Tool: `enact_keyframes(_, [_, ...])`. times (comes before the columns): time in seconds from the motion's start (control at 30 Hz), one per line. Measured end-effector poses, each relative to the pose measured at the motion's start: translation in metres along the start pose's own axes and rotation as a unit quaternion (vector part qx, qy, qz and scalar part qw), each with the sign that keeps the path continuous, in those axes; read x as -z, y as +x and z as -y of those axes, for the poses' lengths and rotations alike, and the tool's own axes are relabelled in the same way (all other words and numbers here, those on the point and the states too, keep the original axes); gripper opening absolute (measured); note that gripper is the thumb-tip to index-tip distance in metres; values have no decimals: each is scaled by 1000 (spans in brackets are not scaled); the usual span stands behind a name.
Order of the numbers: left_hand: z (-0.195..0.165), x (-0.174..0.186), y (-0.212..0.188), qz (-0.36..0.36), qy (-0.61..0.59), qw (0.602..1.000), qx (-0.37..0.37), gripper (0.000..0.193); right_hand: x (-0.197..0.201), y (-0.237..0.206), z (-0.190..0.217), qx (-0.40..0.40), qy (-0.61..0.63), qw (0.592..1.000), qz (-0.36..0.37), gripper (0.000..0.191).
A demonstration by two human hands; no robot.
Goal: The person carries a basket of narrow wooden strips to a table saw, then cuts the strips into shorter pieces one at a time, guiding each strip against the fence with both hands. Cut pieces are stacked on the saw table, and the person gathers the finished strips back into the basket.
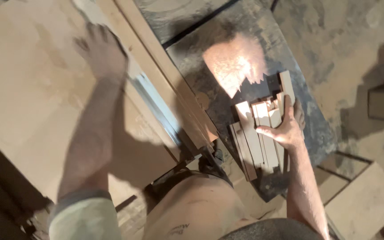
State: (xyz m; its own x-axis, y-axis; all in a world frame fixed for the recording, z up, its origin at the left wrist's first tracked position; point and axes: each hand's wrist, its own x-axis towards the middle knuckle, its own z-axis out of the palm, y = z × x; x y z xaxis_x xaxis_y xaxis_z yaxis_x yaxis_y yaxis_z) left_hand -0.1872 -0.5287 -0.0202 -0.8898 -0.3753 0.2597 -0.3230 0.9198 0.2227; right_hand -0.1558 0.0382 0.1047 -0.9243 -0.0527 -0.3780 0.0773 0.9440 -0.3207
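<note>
A dark, dusty tabletop [192,62] carries a bundle of short pale wooden strips [258,133], lying side by side near its right edge, with a bright patch of light falling just above them. To the left, a large light-brown board [27,89] lies flat, and long wooden strips [165,75] run diagonally between the board and the dark surface. Beyond the tabletop's right edge is the dusty floor [347,49].

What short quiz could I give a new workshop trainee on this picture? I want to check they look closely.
1. True or false: the right hand rests on a stack of wooden strips.
2. What does the left hand lie on: A) the large wooden board, B) a saw, C) the floor?
3. What colour is the surface under the strips?

Key: 1 true; 2 A; 3 dark grey-black.
</note>
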Motion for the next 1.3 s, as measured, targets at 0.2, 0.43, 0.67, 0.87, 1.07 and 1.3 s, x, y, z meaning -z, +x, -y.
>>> enact_keyframes(0.2, [35,26,100,90,-243,959,110,30,-4,0,-11,134,164,977,-5,157])
enact_keyframes(0.43, [-134,106,-106,-75,-321,938,-106,29,3,-3,-15,1,-18,1000,22,155])
enact_keyframes(0.67, [-325,164,-281,236,-180,947,-126,54,4,-7,-14,-14,-55,998,37,152])
enact_keyframes(0.87, [-350,138,-291,302,-146,941,-44,72,-2,-8,-21,18,-57,998,32,154])
enact_keyframes(1.07, [-378,114,-323,254,-245,933,67,79,11,-21,-16,56,0,998,34,155])
enact_keyframes(1.3, [-381,131,-317,159,-402,879,203,73,26,-37,2,71,38,996,49,155])
